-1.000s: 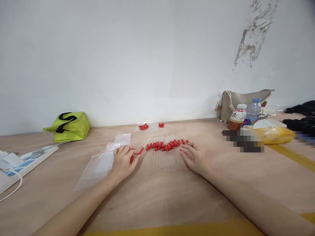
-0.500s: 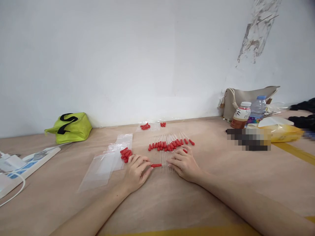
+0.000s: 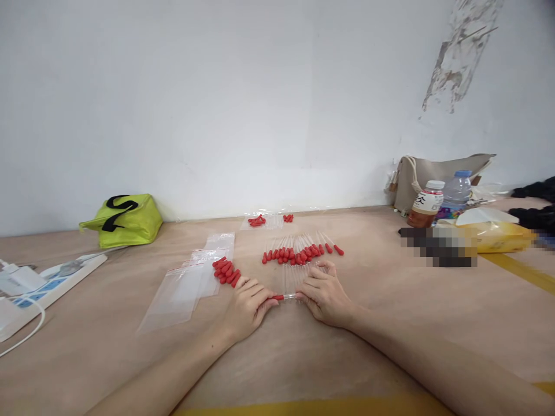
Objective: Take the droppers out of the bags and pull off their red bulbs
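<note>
pale wood tabletop [image 3: 390, 323] is stretching back to a white wall [image 3: 217, 115], with bare room lying open along its near edge and to the right of the hands. on the left, clear zip bags [image 3: 182, 289] are lying flat, and a heap of loose red bulbs [image 3: 226, 270] is resting at their right edge, just beside the left hand [image 3: 248, 309]. farther left, a power strip [image 3: 52, 280] and a green bag [image 3: 124, 222] are sitting toward the wall. at the far right, bottles [image 3: 425, 203] and a beige pouch [image 3: 437, 172] are crowding together. a row of droppers [image 3: 299, 253] is lying just beyond both hands.

the left hand is lying knuckles up, fingertips pinching the red bulb end of a single dropper [image 3: 282, 297]. the right hand [image 3: 326, 294] is mirroring it, fingertips gripping the glass end. the dropper is lying level between them, low over the wood, in front of the row. both forearms are angling in from the near corners.
</note>
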{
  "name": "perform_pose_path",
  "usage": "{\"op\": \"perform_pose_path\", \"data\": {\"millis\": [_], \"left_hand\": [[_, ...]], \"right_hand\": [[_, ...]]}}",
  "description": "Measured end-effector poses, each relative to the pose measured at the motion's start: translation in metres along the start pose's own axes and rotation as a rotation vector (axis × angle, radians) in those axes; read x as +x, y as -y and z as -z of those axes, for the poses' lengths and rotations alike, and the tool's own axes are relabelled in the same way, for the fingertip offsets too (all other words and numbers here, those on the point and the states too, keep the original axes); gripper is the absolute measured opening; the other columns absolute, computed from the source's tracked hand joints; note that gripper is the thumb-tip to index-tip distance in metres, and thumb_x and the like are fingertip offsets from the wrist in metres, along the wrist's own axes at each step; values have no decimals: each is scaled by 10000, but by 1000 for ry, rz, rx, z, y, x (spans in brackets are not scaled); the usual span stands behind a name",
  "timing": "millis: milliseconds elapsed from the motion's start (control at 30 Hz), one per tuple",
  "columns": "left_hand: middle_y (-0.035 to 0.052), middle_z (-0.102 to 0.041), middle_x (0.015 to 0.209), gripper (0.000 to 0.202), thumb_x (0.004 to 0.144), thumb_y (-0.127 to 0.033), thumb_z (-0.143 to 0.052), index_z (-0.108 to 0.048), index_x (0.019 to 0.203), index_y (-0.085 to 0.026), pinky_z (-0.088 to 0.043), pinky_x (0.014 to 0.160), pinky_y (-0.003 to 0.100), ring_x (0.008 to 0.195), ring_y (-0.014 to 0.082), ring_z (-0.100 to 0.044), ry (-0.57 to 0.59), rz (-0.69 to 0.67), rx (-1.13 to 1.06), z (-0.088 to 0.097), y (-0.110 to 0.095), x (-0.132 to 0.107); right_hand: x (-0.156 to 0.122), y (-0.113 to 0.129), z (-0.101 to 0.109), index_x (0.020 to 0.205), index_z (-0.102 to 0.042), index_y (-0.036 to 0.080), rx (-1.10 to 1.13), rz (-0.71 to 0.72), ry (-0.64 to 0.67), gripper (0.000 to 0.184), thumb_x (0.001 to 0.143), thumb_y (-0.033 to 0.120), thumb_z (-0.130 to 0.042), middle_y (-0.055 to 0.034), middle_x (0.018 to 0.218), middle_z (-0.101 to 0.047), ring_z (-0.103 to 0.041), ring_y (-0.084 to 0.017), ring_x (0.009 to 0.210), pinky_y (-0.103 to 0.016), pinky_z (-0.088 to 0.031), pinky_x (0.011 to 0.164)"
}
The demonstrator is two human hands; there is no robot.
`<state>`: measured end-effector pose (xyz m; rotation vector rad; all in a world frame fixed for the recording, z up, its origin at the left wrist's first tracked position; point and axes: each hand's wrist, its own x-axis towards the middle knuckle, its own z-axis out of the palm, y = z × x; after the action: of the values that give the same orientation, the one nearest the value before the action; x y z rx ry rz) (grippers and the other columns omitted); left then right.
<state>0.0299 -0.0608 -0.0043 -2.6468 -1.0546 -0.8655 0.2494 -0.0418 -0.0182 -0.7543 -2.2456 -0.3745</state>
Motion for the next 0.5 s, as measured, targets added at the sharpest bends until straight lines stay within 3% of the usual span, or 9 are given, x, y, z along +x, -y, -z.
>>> {"op": "perform_pose_path", "data": {"millis": [500], "left_hand": [[34,-603,686,217,874,-223,-382,-585,801,-193,-355,631,304,662,151,-507,50,-63,-64,2,-5,-6]], "right_hand": [[-6,3,8,633,-578,194,6,18,2,277,848,285,-430,21,524,-513,-408,-116,647,-359,-210,834]]}}
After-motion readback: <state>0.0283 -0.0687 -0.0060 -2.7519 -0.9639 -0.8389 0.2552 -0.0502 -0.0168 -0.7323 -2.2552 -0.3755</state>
